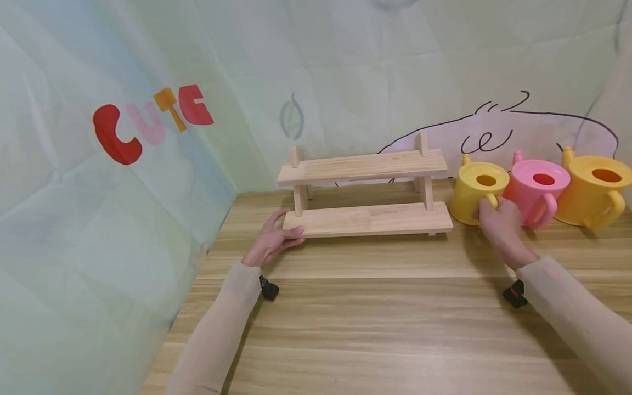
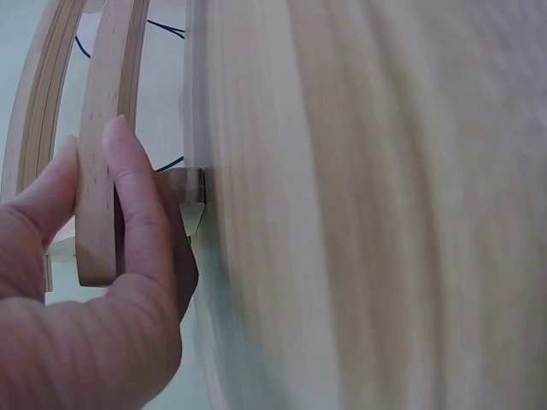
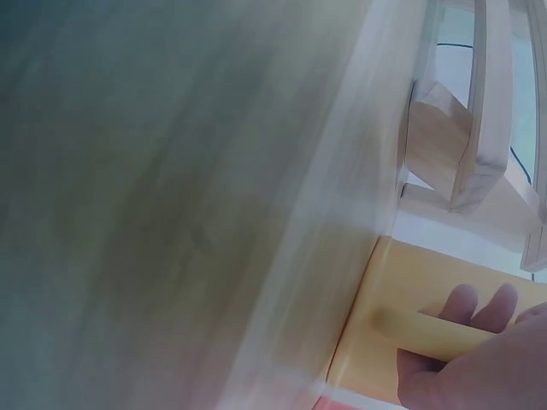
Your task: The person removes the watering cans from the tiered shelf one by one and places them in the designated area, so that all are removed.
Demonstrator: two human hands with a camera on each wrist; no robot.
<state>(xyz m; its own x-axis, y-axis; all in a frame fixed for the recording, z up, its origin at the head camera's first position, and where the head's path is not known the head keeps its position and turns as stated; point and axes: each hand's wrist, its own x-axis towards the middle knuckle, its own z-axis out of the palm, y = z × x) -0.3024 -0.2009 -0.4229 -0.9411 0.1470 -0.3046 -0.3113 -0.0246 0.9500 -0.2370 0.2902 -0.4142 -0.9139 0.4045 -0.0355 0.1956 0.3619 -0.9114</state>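
Observation:
A two-tier wooden shelf (image 1: 367, 220) stands on the table by the back wall. My left hand (image 1: 274, 237) grips the left end of its lower board, thumb above and fingers beneath; the left wrist view shows the board (image 2: 98, 196) between thumb and fingers. To the right of the shelf is a small yellow watering can (image 1: 469, 192), upright on the table. My right hand (image 1: 502, 222) holds that can by its handle, and in the right wrist view the fingers curl round the yellow handle (image 3: 427, 333).
A pink watering can (image 1: 535, 184) and a larger orange-yellow watering can (image 1: 585, 189) stand in a row right of the small yellow one. Behind the table (image 1: 355, 318) hangs a printed cloth backdrop (image 1: 345, 71), with another side of it along the left edge.

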